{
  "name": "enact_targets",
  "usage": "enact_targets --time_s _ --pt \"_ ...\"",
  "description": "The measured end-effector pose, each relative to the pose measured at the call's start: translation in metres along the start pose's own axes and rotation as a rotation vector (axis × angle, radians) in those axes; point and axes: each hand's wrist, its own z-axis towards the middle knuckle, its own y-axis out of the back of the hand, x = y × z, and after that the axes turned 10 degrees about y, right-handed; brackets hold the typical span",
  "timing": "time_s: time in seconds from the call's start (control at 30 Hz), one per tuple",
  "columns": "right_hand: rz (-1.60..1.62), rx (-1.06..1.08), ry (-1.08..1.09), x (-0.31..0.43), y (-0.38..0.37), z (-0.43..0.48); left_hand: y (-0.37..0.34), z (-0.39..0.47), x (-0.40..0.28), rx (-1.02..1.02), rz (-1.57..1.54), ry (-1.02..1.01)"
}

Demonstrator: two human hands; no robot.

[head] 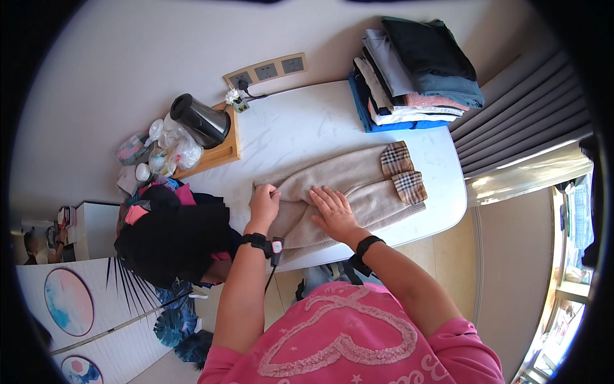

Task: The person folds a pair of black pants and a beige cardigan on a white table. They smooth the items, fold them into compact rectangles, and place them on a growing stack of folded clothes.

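A beige knit sweater (369,201) lies on the white marbled table (302,125), its sleeves laid over the body side by side and pointing right. Both sleeves end in brown plaid cuffs (397,160). My left hand (265,204) pinches the fabric at the sweater's left end, fingers curled around its edge. Flat on the middle of the garment rests my right hand (334,211), fingers spread, with nothing held in it. Each wrist wears a black band, and a small device with a cable sits by the left one.
Folded clothes (412,81) form a tall stack at the back right. A heap of dark clothes (177,235) crowds the left. Behind it, a black electric kettle (200,120) stands on a wooden tray (230,149) beside plastic bags (177,149). Grey curtains (518,115) hang at right.
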Motion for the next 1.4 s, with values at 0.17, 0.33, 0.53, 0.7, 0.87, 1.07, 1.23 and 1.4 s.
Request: enact_targets --time_s 0.17,0.33,0.53,0.7,0.87,1.07,1.23,1.4 --pt "-0.112 -0.085 -0.030 0.008 -0.001 0.004 0.034 0.016 -0.018 0.099 -0.154 0.010" --pt "-0.147 -0.059 -0.034 0.010 -0.005 0.001 0.032 0.042 -0.008 0.025 0.054 -0.181" --pt "-0.037 0.009 -0.112 -0.004 0.000 -0.001 0.008 0.052 0.016 -0.064 0.038 -0.211" --pt "-0.042 0.109 -0.182 0.006 0.006 0.007 0.003 0.028 -0.006 -0.278 0.133 -0.235" --pt "-0.141 0.151 -0.228 0.017 -0.004 0.016 -0.035 -0.022 -0.037 -0.404 0.206 -0.589" --pt "-0.258 0.042 -0.155 0.008 -0.016 0.003 -0.069 -0.033 -0.033 0.040 0.283 -0.483" --pt "-0.171 -0.082 -0.146 -0.001 -0.002 -0.039 -0.075 -0.032 -0.031 -0.002 0.383 -0.497" --pt "-0.250 -0.101 -0.288 -0.016 0.015 -0.070 -0.072 -0.035 -0.036 0.007 0.407 -0.481"
